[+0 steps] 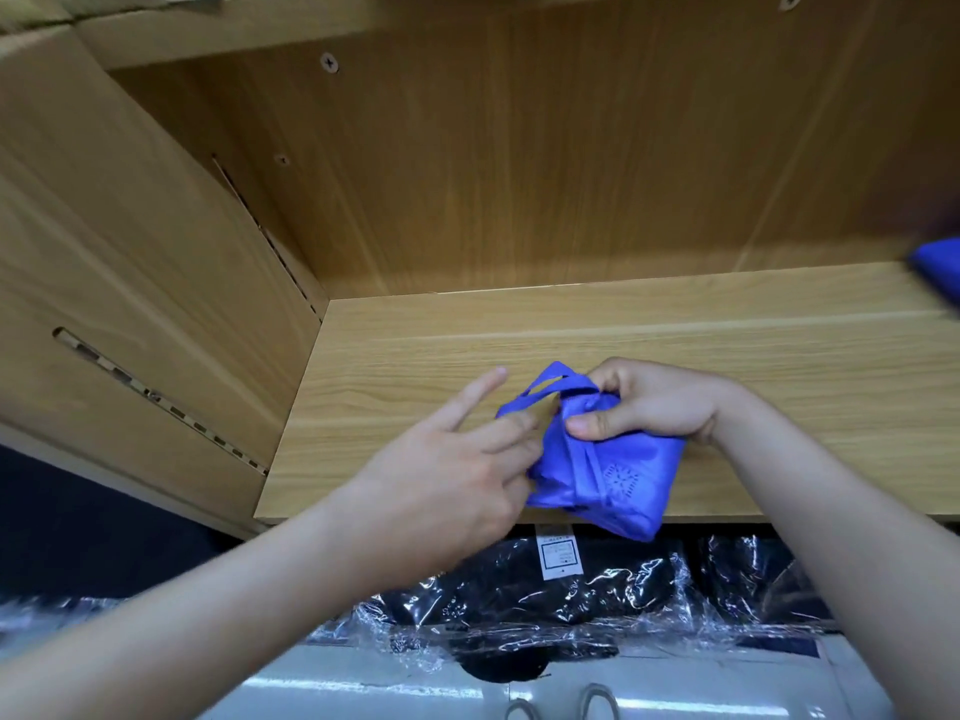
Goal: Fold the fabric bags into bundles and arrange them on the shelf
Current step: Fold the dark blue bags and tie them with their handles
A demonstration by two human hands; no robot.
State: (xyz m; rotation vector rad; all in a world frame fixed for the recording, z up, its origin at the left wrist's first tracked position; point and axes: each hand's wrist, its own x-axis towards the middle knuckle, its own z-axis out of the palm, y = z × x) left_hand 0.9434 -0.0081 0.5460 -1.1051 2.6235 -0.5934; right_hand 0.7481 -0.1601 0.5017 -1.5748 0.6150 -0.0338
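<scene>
The half-bundled blue bag (602,465) lay at the shelf's (727,345) front edge, seemingly soft, light and springy. The right hand (649,402) pinched its wrapped strap, likely the surest hold; the left hand (457,459), uncurled, touched its side.

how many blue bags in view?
2. One blue bundle at the shelf front, gripped by the right hand; second blue bag at far right, cropped. Others may be hidden.
</scene>
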